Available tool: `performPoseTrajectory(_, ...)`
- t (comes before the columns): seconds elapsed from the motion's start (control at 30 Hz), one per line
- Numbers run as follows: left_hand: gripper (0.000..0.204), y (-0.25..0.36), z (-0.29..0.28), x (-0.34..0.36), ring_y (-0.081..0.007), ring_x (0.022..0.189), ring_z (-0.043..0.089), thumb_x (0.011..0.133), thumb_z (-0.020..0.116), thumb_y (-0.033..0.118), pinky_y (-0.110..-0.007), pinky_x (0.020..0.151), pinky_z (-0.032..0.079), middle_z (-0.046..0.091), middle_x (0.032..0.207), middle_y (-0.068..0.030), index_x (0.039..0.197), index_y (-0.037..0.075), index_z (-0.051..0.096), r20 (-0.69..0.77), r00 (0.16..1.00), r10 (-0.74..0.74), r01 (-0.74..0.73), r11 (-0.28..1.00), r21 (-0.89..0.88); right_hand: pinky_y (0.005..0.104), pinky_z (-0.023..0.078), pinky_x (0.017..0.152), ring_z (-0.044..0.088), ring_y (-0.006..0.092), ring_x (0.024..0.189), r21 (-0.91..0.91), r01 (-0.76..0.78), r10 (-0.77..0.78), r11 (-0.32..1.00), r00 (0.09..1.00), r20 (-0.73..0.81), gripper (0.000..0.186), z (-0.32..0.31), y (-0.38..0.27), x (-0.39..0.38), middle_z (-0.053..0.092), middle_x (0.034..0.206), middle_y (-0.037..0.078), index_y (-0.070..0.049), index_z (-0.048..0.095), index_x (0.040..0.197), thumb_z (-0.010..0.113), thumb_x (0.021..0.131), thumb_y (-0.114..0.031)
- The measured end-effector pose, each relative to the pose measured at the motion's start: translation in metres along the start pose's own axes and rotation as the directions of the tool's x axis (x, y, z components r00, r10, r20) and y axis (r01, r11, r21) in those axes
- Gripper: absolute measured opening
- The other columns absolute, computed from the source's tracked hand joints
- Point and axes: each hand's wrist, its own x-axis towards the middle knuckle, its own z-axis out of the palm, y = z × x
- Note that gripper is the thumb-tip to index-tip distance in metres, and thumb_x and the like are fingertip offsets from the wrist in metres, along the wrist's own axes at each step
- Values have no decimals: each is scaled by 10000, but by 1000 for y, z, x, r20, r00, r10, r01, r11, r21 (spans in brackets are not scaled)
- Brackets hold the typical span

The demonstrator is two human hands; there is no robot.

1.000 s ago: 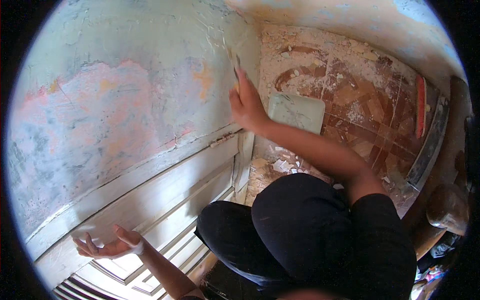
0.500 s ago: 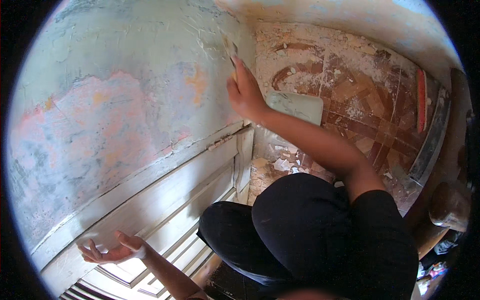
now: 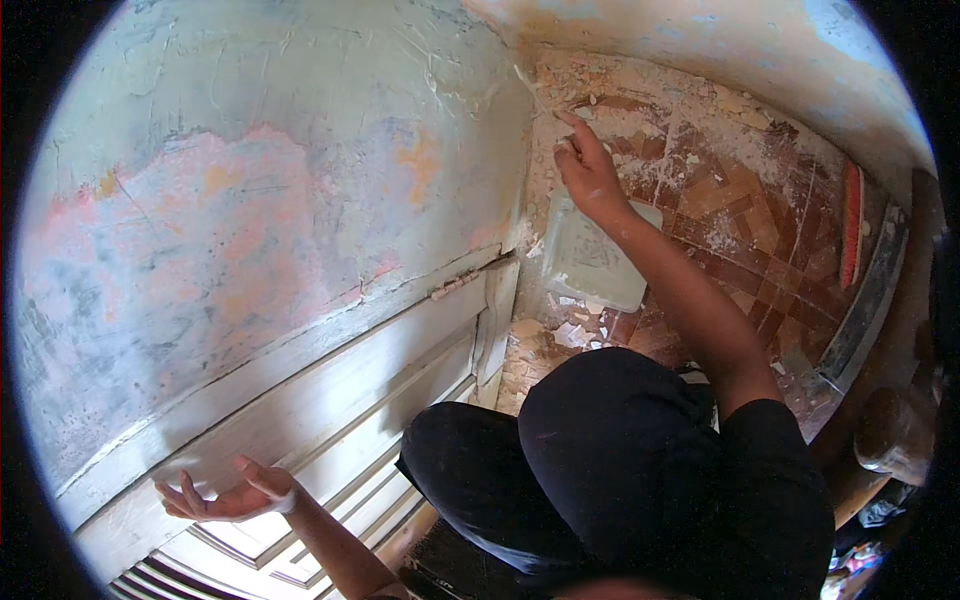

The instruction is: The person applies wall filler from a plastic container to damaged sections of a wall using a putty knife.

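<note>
My right hand (image 3: 592, 180) is closed around a putty knife, index finger stretched toward its blade. The thin blade (image 3: 532, 90) is seen nearly edge-on, close to the corner of the wall; the handle is hidden in my fist. A pale rectangular plastic tub (image 3: 604, 268), with whitish smears inside, lies on the floor just below that hand. My left hand (image 3: 232, 495) is open, palm up and fingers spread, beside the white wooden frame (image 3: 330, 390). Pale green filler covers the upper part of the wall (image 3: 270, 80), with pink and grey patches below.
Flakes and white dust litter the brown patterned floor (image 3: 735, 205). A long red-bristled brush (image 3: 851, 225) rests at the right, alongside a dark strip (image 3: 868, 300). My black-clad knees (image 3: 610, 450) fill the lower middle. White louvred slats (image 3: 180, 580) sit at lower left.
My right hand with the putty knife has moved right, off the wall face and over the tub's far end. More of the tub now shows. My left hand has hardly moved.
</note>
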Motion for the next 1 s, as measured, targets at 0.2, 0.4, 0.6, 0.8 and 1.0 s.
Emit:
performPoseTrajectory(0.2,575,1,0,2,-360,1351,236,759,638,471,-587,1098,86,427,1367,-192,1161,82,508,-12,1000,2,-3,999,-52,356,428,929,576,316,1090,53,-46,47,998,999,-16,477,16,-10,26,577,1153,251,-35,435,1335,478,868,-120)
performPoseTrajectory(0.4,554,5,2,4,-359,1278,325,773,627,471,-581,1045,184,454,1330,-195,1152,84,513,-23,1000,19,-20,999,-29,268,414,546,449,111,562,22,317,-318,948,948,5,460,64,-42,54,491,669,31,-24,463,1333,488,874,-45)
performPoseTrajectory(0.6,550,7,0,7,-360,1261,386,794,617,472,-597,1068,184,487,1295,-192,1146,63,512,-29,998,59,-58,998,33,292,411,538,441,126,546,-24,234,-229,972,965,132,462,80,-56,-7,453,613,111,5,453,1327,473,866,-18)
performPoseTrajectory(0.8,553,5,0,6,-358,1291,365,812,604,483,-608,1102,114,493,1287,-184,1148,54,504,-37,997,65,-64,997,34,438,474,744,591,416,787,-27,220,-205,975,940,271,426,52,-58,-59,589,792,278,38,519,1240,460,822,-18)
performPoseTrajectory(1.0,564,10,3,9,-365,1222,394,802,620,500,-588,1038,239,491,1284,-194,1141,59,521,-49,996,77,-76,997,4,324,435,606,480,187,608,-7,170,-170,985,983,68,485,37,-34,-35,496,697,123,-9,403,1364,465,886,-60)
